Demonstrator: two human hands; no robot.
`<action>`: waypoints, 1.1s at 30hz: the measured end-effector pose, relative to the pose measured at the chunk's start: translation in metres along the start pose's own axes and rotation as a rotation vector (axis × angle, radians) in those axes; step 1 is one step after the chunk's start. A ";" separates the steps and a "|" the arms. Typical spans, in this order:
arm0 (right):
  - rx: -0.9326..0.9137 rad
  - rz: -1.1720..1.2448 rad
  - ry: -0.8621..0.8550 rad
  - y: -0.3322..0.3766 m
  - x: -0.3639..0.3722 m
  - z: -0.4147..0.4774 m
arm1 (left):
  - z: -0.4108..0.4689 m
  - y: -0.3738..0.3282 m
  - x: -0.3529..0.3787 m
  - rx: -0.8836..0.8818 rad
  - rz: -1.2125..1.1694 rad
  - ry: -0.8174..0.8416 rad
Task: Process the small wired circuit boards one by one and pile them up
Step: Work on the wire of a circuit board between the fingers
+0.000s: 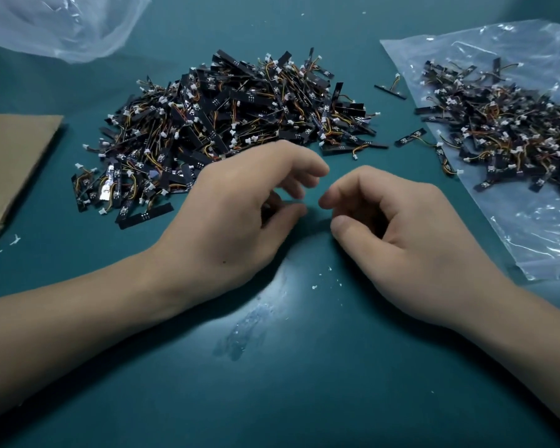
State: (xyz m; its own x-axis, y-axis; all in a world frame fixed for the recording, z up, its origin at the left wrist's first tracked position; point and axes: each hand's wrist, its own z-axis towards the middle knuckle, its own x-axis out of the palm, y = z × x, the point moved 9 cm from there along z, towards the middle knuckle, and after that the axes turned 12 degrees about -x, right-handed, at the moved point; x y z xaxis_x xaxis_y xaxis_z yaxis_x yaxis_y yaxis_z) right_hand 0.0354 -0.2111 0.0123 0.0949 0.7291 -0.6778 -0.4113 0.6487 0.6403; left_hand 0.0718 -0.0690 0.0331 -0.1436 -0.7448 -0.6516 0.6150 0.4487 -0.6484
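Reference point: the large central pile (227, 124) of small wired circuit boards, black strips with coloured leads and white plugs, heaped on the teal table (304, 383).

Left of the pile: a flat cardboard sheet (13, 163), apart from it. Behind and left of the pile: a crumpled clear bag (62, 24); nothing is visible inside it.

Directly in front of the pile: the left hand (233, 221), fingers loosely curled, gripping nothing that shows; a dark patch under the palm may only be shadow. In front and slightly right of the pile: the right hand (398, 227), likewise loosely curled and empty. The fingertips of the two hands are close together but not touching. White flecks (314, 287) lie on the table nearer the person.

Just right of the pile: two stray boards (390, 91) (411, 136). Well right of the pile: a second heap (505, 130) spread on a flat clear bag (547, 240).

Assessment: no board is in hand, so the step is fetching the next one. Which heap is supply and which is finished cannot be told. Recommendation: lift a single board by its rigid strip, not by the leads, so that tangled neighbours are not dragged out, and keep the two heaps separate.
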 end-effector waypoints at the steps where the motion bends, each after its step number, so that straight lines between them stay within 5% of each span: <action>1: -0.003 -0.026 0.005 0.002 0.001 0.000 | -0.002 -0.001 -0.002 -0.002 -0.101 0.010; 4: -0.010 -0.076 0.020 0.005 0.002 0.001 | 0.000 -0.001 -0.007 -0.045 -0.293 0.027; 8: -0.014 -0.156 0.056 0.005 0.005 0.001 | 0.002 0.000 -0.014 -0.064 0.194 -0.080; 14: -0.018 -0.167 0.033 0.005 0.002 0.000 | -0.004 -0.004 0.003 -0.089 0.508 0.032; 28: -0.199 -0.137 0.070 0.009 -0.003 0.009 | -0.001 -0.005 0.005 0.019 0.272 0.026; 33: -0.253 -0.133 -0.076 0.012 -0.016 0.008 | 0.000 -0.001 0.007 0.001 0.262 0.070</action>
State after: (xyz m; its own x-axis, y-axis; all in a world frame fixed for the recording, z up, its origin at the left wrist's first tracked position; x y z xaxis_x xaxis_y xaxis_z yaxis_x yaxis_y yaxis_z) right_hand 0.0359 -0.2138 0.0337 0.2269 0.6620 -0.7144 -0.6030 0.6715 0.4307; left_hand 0.0701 -0.0753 0.0291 -0.0325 -0.5673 -0.8229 0.6392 0.6212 -0.4535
